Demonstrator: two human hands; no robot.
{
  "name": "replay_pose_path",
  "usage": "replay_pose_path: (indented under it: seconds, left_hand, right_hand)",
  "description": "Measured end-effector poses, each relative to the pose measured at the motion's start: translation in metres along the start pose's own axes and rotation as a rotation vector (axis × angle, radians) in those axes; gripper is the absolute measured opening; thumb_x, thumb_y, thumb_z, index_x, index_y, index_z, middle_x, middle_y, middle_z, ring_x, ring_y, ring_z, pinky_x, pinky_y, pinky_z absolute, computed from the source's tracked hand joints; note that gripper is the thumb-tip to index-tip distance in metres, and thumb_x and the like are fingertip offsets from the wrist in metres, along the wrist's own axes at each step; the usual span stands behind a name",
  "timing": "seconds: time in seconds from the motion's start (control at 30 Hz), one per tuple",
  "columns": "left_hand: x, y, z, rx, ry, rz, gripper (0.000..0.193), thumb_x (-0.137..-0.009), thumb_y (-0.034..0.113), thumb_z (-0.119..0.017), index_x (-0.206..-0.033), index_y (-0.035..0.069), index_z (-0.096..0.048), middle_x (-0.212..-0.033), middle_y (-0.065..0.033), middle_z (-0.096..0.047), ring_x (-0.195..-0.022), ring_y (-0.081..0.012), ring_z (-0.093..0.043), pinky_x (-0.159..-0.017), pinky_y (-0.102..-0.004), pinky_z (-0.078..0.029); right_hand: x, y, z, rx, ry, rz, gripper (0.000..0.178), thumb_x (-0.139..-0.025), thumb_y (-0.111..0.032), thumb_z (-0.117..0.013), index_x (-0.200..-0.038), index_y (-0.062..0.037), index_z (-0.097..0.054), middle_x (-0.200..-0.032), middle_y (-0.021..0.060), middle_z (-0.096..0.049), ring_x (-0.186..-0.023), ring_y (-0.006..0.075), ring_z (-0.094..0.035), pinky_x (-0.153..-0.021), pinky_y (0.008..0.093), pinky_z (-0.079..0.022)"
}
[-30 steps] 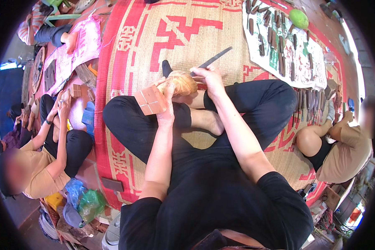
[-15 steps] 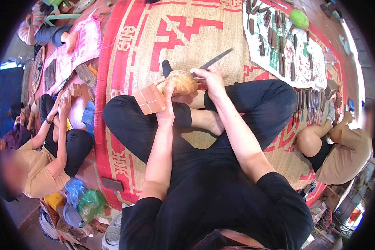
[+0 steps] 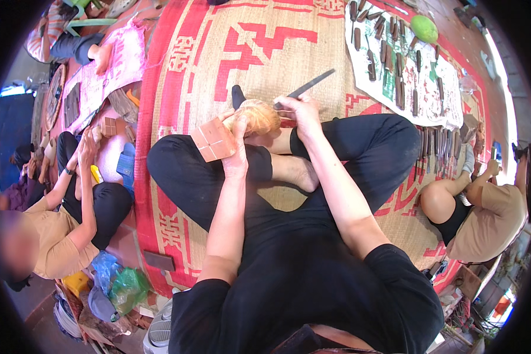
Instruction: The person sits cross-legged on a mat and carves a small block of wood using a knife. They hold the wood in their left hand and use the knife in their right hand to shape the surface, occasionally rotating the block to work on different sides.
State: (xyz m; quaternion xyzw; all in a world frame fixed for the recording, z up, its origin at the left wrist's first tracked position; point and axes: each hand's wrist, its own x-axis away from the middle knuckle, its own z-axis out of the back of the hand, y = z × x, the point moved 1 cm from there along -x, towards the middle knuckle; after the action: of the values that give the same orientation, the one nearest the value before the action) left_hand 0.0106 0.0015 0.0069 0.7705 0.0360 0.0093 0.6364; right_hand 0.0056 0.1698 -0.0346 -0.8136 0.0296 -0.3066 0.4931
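**Both hands on the carving**

Your left hand [image 3: 237,133] wraps closed around the pale rounded wood carving [image 3: 258,116] above your crossed legs. Your right hand [image 3: 301,109], wrist bent, fingers pinched shut, grips a dark chisel [image 3: 310,85] touching the wood.

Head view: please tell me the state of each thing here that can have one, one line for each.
Left hand: closed around the wood piece, holding it up.
Right hand: closed on the chisel.
Wood piece: rounded and pale, held over the crossed legs.
Chisel: tilted, tip against the wood piece.
Row of tools: lying loose on the white sheet.
Mat: spread flat.
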Motion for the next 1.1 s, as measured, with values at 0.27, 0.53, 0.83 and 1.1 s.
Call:
replay_pose_path:
  seconds: [0.27, 0.53, 0.83, 1.1]
  left_hand:
    - [-0.001, 0.005, -0.004, -0.004, 0.029, -0.019, 0.032, -0.083, 0.017, -0.067, -0.107, 0.003, -0.051, -0.103, -0.0075, -0.055, -0.095, -0.0158, -0.054, -0.085, -0.0308, -0.044]
    - [-0.002, 0.002, -0.001, 0.037, 0.071, 0.024, 0.032, -0.082, 0.017, -0.067, -0.106, 0.003, -0.052, -0.102, -0.0067, -0.055, -0.094, -0.0154, -0.054, -0.085, -0.0311, -0.044]
    - [-0.004, -0.005, 0.004, 0.101, 0.022, 0.053, 0.039, -0.083, 0.017, -0.068, -0.113, 0.005, -0.047, -0.105, -0.0063, -0.051, -0.098, -0.0147, -0.051, -0.086, -0.0302, -0.043]
    - [-0.004, 0.0, 0.0, 0.005, 0.064, 0.012, 0.032, -0.084, 0.017, -0.066, -0.108, 0.004, -0.049, -0.103, -0.0064, -0.053, -0.094, -0.0148, -0.053, -0.084, -0.0306, -0.044]
  right_hand:
    - [-0.006, 0.003, 0.001, -0.078, 0.045, 0.068, 0.011, -0.076, -0.006, -0.065, -0.081, 0.0006, -0.057, -0.072, 0.0099, -0.063, -0.057, 0.0141, -0.06, -0.051, 0.0243, -0.048]
    - [0.019, -0.002, -0.013, 0.167, -0.08, 0.029, 0.01, -0.077, -0.011, -0.068, -0.078, -0.0034, -0.06, -0.075, 0.0051, -0.064, -0.066, 0.011, -0.06, -0.059, 0.0255, -0.048]
    - [-0.002, 0.001, 0.007, -0.066, 0.055, 0.017, 0.015, -0.076, -0.01, -0.066, -0.083, -0.0017, -0.056, -0.071, 0.0082, -0.064, -0.056, 0.014, -0.06, -0.045, 0.0243, -0.047]
    - [0.02, 0.001, -0.014, 0.172, -0.073, 0.065, 0.016, -0.073, -0.016, -0.071, -0.081, -0.0072, -0.062, -0.074, 0.0032, -0.065, -0.062, 0.0111, -0.061, -0.051, 0.0232, -0.041]
